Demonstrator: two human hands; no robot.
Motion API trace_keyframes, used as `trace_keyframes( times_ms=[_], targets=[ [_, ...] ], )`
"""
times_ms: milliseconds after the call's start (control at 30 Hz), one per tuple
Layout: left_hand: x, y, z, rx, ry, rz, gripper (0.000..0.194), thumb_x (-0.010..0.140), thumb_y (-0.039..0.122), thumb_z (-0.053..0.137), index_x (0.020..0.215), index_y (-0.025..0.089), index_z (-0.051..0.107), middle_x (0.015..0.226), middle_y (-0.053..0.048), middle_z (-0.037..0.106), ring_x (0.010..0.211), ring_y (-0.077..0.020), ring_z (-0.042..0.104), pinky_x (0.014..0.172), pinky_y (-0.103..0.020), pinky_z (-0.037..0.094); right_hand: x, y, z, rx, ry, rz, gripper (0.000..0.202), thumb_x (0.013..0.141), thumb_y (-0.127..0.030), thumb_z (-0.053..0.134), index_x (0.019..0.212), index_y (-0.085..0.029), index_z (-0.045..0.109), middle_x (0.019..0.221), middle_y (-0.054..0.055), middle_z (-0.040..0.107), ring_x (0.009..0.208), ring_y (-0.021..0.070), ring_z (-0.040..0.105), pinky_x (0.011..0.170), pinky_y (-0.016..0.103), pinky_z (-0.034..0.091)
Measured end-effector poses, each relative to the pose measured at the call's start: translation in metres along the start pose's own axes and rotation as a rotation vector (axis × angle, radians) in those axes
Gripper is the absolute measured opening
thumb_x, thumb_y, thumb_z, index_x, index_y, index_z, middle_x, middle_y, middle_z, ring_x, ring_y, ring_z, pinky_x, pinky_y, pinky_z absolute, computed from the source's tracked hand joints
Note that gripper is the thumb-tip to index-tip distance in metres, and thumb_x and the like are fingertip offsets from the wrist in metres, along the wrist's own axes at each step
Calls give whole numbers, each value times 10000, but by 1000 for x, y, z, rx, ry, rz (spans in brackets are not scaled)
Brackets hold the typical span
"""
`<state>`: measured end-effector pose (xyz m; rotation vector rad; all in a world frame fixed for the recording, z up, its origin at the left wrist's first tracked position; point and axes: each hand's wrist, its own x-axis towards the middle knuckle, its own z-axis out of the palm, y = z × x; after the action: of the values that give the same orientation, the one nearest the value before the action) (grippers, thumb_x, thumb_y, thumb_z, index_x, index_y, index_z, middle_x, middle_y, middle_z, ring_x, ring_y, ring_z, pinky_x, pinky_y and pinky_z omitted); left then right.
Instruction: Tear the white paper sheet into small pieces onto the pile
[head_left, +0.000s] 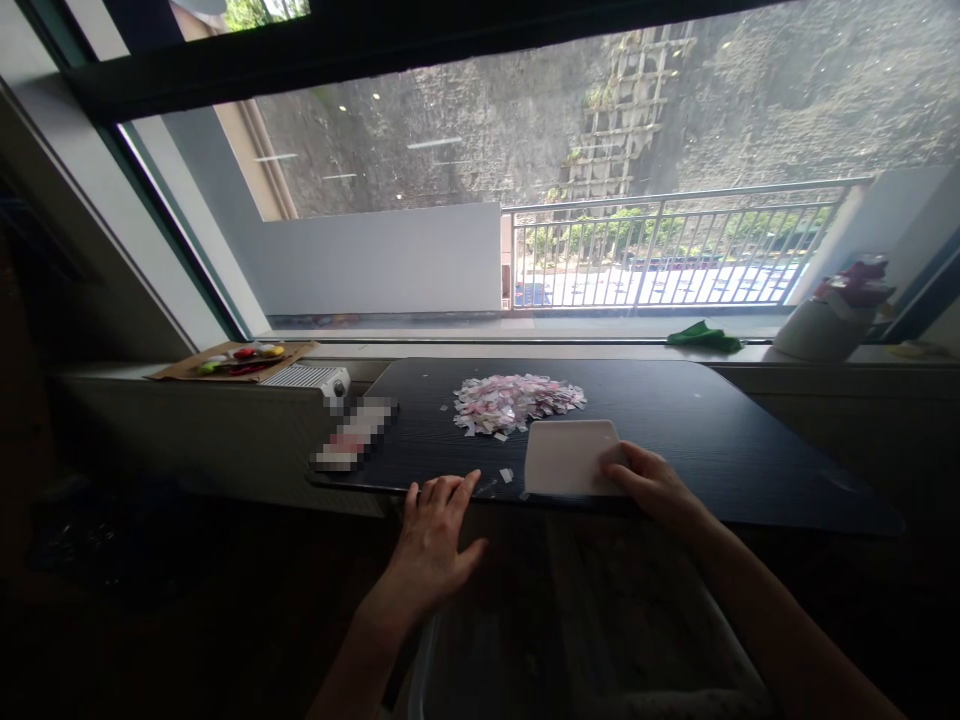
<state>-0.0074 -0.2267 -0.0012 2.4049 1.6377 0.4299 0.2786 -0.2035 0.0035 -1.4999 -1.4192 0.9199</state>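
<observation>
On the dark table (675, 400) lies a heap of small pink and white paper-like pieces (517, 400). My right hand (652, 485) grips the right side of a flat, pale rectangular piece (566, 458) at the table's front edge, thumb on top and fingers folded round it. My left hand (439, 530) rests at the front edge with its fingers spread and nothing in it. A small loose scrap (506, 476) lies between the hands, near the left fingertips.
A pixelated object (356, 435) lies at the table's left edge. Behind are a brown board with colourful items (240, 361), a green cloth (703, 337) and a white container (825, 322) on the sill. A translucent bin (424, 670) stands below the table.
</observation>
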Motion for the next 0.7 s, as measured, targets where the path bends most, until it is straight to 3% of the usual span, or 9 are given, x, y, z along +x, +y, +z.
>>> trace_keyframes(
  times_ms=[167,367,700],
  targets=[
    [0,-2,2,8,14,6,671,754,242,556,1388,235,336,1252,-80,495,1226,-253,411,1112,-552,157,-1,1,2,-26,2,-38,192,643,-354,577,706,-177,621,677,10,629,659,172,568,594,275,455],
    [0,-1,1,0,3,0,665,757,264,561,1384,234,341,1262,-81,493,1228,-256,405,1114,-559,145,-3,0,7,90,-18,-31,224,641,-396,603,721,-186,609,715,18,644,684,184,588,617,294,480],
    [0,1,-1,-12,3,-12,657,739,243,564,1367,232,373,1256,-82,498,1230,-259,409,1114,-567,142,-4,-6,15,37,10,-27,257,648,-411,576,769,-186,605,774,52,677,744,225,629,675,346,503]
  ],
)
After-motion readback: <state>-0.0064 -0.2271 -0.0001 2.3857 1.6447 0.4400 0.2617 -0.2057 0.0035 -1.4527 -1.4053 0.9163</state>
